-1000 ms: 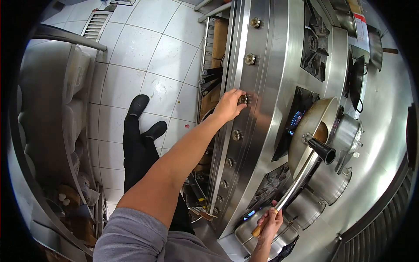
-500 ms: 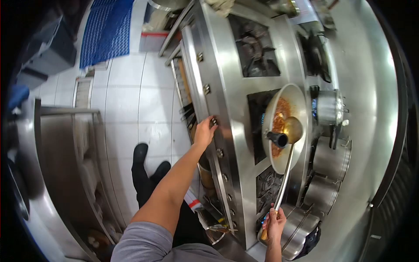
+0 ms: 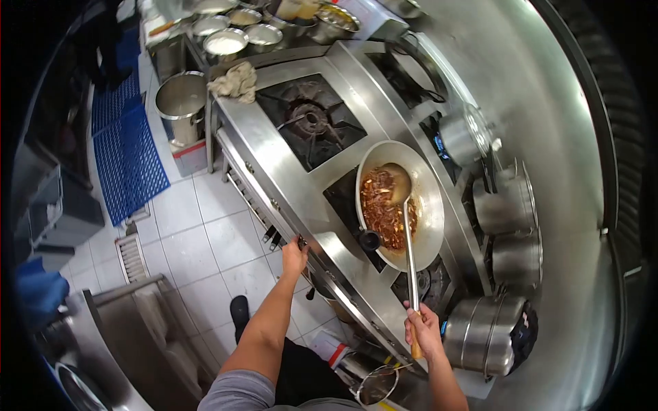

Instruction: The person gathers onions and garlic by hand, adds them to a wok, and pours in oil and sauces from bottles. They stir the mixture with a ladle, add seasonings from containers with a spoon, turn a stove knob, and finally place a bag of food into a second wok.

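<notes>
L hand [image 3: 295,258] hides most of stove knob [image 3: 302,242]; details unclear.

Reaching with one hand, gripping with the other

Stretches the left arm [image 3: 267,335] well forward, bent slightly at the elbow. Curls the fingers of the left hand [image 3: 295,259], seemingly into a pinch, though too small in view to be certain. Holds the right hand [image 3: 425,329] lower in view and well apart, fingers wrapped in a grip. Slants the right forearm [image 3: 444,377] up from the bottom edge, wrist nearly straight.
</notes>
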